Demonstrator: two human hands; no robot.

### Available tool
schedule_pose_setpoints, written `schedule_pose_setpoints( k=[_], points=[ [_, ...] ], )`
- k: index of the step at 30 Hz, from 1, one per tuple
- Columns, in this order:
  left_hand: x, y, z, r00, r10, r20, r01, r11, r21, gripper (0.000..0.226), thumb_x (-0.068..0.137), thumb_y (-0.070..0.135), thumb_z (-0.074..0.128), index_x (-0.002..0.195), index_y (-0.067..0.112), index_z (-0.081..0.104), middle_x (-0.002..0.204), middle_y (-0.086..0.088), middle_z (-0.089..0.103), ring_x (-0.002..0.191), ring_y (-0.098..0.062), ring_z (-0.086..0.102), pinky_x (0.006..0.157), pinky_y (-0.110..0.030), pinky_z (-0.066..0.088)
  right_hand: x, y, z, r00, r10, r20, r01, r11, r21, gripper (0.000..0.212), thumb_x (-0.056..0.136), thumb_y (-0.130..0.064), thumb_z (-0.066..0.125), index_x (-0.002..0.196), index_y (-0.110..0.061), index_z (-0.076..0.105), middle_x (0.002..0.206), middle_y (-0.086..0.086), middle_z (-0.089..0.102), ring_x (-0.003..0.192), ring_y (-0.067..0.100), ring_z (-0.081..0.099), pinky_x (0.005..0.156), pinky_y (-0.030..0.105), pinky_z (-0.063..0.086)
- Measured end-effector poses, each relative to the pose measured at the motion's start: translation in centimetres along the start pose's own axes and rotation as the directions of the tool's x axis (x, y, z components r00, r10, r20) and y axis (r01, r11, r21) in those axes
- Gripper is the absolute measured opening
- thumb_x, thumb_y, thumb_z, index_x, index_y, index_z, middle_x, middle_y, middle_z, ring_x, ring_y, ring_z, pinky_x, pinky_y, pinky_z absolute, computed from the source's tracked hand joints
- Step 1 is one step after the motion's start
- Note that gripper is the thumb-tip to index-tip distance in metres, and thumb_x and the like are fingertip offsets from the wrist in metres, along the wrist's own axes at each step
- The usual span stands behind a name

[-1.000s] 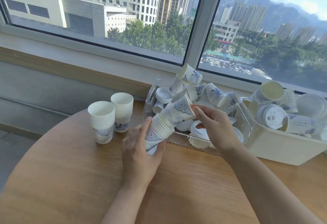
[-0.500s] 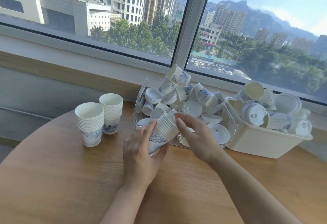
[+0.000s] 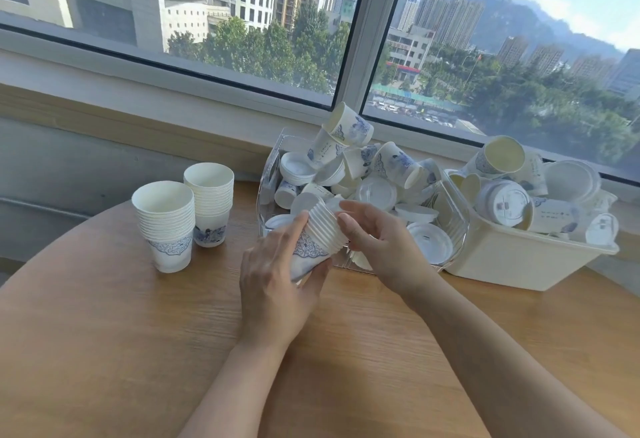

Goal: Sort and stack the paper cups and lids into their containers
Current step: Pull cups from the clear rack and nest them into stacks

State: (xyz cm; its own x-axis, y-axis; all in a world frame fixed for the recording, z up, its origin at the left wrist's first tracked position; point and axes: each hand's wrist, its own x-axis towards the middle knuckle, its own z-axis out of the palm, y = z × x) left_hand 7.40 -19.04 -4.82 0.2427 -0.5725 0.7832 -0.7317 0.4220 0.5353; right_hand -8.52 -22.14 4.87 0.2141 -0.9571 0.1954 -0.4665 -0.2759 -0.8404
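Two upright stacks of white paper cups with blue pattern (image 3: 166,226) (image 3: 210,207) seen side by side at left of round wooden table (image 3: 104,333); tilted nested stack of same cups (image 3: 317,240) gripped at base by left hand (image 3: 277,285), fingers curled round it; rims touched by right hand (image 3: 377,240), fingers loosely bent; clear plastic bin (image 3: 272,174) heaped with loose cups, white lids just behind; cream plastic tub (image 3: 519,264) likewise filled at right

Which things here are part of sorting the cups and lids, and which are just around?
Job: held cup stack, left hand, right hand, two standing cup stacks, clear bin, cream bin, loose lids.
Just around: table, window.
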Motion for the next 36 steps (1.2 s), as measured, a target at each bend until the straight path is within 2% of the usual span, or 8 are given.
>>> schedule_pose_setpoints(
  k=[6,10,15,18,20,24,29,36],
  points=[
    [0.2,0.0,0.1,0.993,-0.121,0.002,0.121,0.992,-0.023,0.07,0.085,0.045,0.076,0.145,0.015,0.056,0.129,-0.004,0.069,0.111,-0.022,0.065,0.089,-0.044,0.053,0.5,0.7,-0.7,0.999,-0.031,-0.016,0.031,1.0,0.005,0.042,0.099,-0.05,0.063,0.138,-0.035,0.06,0.127,-0.018,0.068,0.119,-0.005,0.061,0.099,0.028,0.052],
    [0.1,0.0,0.1,0.987,-0.162,-0.004,0.162,0.986,-0.035,0.075,0.083,0.026,0.084,0.149,0.013,0.052,0.129,-0.006,0.068,0.113,-0.019,0.059,0.091,-0.049,0.054,2.9,1.5,-4.5,0.959,-0.1,-0.264,0.045,0.977,-0.21,0.038,0.097,-0.042,0.069,0.134,-0.042,0.059,0.137,-0.017,0.054,0.126,0.007,0.054,0.108,0.033,0.045],
    [-0.1,0.2,0.5,0.989,-0.143,0.03,0.144,0.989,-0.033,0.079,0.08,0.021,0.088,0.149,0.013,0.051,0.133,-0.006,0.067,0.112,-0.026,0.065,0.088,-0.052,0.056,6.5,2.9,-7.4,0.938,-0.102,-0.33,-0.039,0.918,-0.395,0.054,0.095,-0.028,0.074,0.145,-0.034,0.054,0.157,-0.001,0.044,0.147,0.018,0.037,0.122,0.039,0.03],
    [0.0,0.2,0.4,0.988,-0.148,0.039,0.15,0.988,-0.036,0.076,0.083,0.03,0.084,0.15,0.015,0.051,0.132,-0.005,0.068,0.109,-0.027,0.067,0.086,-0.046,0.057,8.1,3.8,-7.3,0.94,-0.066,-0.335,-0.081,0.91,-0.406,0.056,0.094,-0.025,0.075,0.145,-0.031,0.054,0.148,0.001,0.051,0.138,0.023,0.045,0.116,0.037,0.035],
    [0.1,0.2,0.4,0.987,-0.155,0.052,0.157,0.987,-0.036,0.075,0.085,0.037,0.081,0.15,0.016,0.051,0.131,-0.004,0.068,0.108,-0.027,0.067,0.086,-0.042,0.056,8.9,4.4,-6.8,0.927,-0.043,-0.373,-0.115,0.913,-0.391,0.054,0.092,-0.026,0.076,0.141,-0.034,0.055,0.138,0.002,0.055,0.127,0.028,0.053,0.11,0.048,0.045],
    [0.1,0.3,0.4,0.983,-0.174,0.064,0.176,0.984,-0.039,0.075,0.084,0.038,0.081,0.149,0.017,0.052,0.133,-0.004,0.068,0.109,-0.026,0.067,0.088,-0.04,0.055,9.4,4.8,-6.6,0.885,0.015,-0.466,-0.146,0.958,-0.248,0.046,0.089,-0.029,0.074,0.132,-0.038,0.059,0.119,0.002,0.061,0.106,0.03,0.063,0.089,0.054,0.057],
    [0.1,0.4,0.4,0.981,-0.179,0.078,0.183,0.982,-0.047,0.073,0.085,0.04,0.08,0.149,0.018,0.052,0.127,-0.004,0.07,0.106,-0.025,0.067,0.086,-0.038,0.053,6.5,3.7,-6.1,0.829,0.046,-0.557,-0.059,0.998,-0.006,0.041,0.091,-0.035,0.075,0.13,-0.035,0.061,0.118,-0.003,0.068,0.103,0.01,0.064,0.09,0.04,0.058],
    [0.0,0.3,0.4,0.986,-0.145,0.078,0.15,0.987,-0.059,0.071,0.088,0.054,0.069,0.149,0.023,0.049,0.121,0.0,0.071,0.099,-0.021,0.068,0.083,-0.041,0.057,0.6,1.9,-1.4,0.943,0.181,-0.278,0.002,0.835,0.55,0.038,0.093,-0.026,0.076,0.129,-0.032,0.064,0.124,0.003,0.074,0.111,0.016,0.07,0.099,0.034,0.052]
  ],
)
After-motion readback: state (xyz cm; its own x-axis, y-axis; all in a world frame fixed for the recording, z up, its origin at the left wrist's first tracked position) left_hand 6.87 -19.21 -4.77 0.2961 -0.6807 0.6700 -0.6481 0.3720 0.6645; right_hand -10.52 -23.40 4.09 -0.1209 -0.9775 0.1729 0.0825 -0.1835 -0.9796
